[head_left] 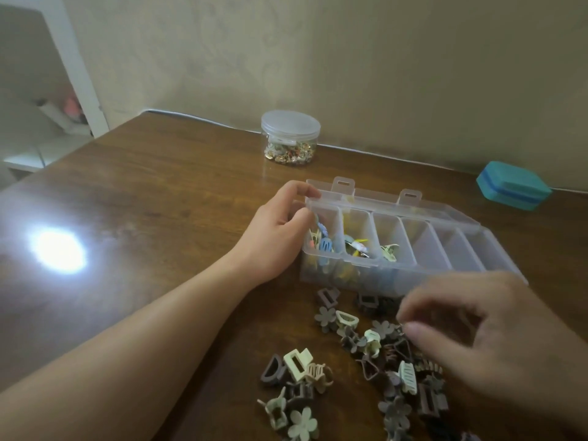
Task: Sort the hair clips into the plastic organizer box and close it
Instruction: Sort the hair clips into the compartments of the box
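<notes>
Fingers of the left hand [280, 227] curl round the left end wall of the clear plastic organizer box [394, 268], thumb on the rim at its far left corner, steadying it. The right hand [483, 342] hovers blurred over the loose heap of small matte claw hair clips [375, 354] in grey, mauve, sage and cream, thumb and forefinger drawn toward each other; whether they already pinch a clip I cannot tell through the blur.

The box lies with its long axis running left to right across the dark wooden table [143, 218], its lid [397, 198] thrown back toward the wall, two latch tabs standing up. Its three leftmost compartments hold a few bright blue, yellow and pale clips; the compartments to the right look bare.

The heap lies just in front of the box's near wall, between it and the table's near edge, some clips nearly touching that wall. So from the right hand, the nearer one, the open compartments lie straight ahead and slightly left, a short carry up over the near wall.

Near the table's far edge stand a clear round lidded jar [290, 138] of small colourful bits and, toward the far right corner, a teal rectangular case [512, 186].
</notes>
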### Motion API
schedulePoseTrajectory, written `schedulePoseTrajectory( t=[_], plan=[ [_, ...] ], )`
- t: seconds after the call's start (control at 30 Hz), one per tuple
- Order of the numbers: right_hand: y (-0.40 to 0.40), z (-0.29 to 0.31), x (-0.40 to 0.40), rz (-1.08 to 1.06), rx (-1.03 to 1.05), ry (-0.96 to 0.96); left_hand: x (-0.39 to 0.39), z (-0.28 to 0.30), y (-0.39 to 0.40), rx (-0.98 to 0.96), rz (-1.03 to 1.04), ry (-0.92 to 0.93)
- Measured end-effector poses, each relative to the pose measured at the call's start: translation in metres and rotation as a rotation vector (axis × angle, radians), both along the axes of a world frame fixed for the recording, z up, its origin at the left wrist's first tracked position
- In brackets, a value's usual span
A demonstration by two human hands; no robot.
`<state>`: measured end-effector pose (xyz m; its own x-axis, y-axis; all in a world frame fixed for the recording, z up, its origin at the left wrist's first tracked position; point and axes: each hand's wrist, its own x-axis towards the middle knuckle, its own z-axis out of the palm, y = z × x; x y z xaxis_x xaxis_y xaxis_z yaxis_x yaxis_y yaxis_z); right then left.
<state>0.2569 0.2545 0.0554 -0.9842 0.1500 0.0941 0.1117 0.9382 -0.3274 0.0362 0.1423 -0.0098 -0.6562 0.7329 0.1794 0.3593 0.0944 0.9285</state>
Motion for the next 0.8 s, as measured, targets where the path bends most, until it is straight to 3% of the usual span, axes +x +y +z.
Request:
schedulePoseTrajectory(
  t=[0.1, 0.23, 0.4, 0.57, 0.63, 0.8],
  plan=[
    [0.004, -0.004, 0.002, 0.064, 0.110, -0.200, -0.003, -0.003, 0.003, 0.072, 0.057, -0.020],
    [0.000, -0.012, -0.001, 0.129, 0.166, -0.193, -0.004, -0.004, 0.006, 0.127, 0.057, -0.056],
    [0.006, -0.009, 0.002, 0.064, 0.233, -0.056, -0.004, -0.007, 0.007, 0.134, 0.015, -0.149],
    [0.030, -0.006, 0.001, -0.196, 0.014, 0.381, -0.003, -0.004, 0.007, 0.144, 0.003, -0.157],
    [0.036, -0.015, -0.007, -0.290, 0.065, 0.375, -0.004, -0.005, 0.007, 0.138, 0.007, -0.159],
    [0.031, -0.007, -0.002, -0.287, 0.087, 0.336, -0.001, -0.004, 0.007, 0.166, 0.033, -0.158]
  ],
)
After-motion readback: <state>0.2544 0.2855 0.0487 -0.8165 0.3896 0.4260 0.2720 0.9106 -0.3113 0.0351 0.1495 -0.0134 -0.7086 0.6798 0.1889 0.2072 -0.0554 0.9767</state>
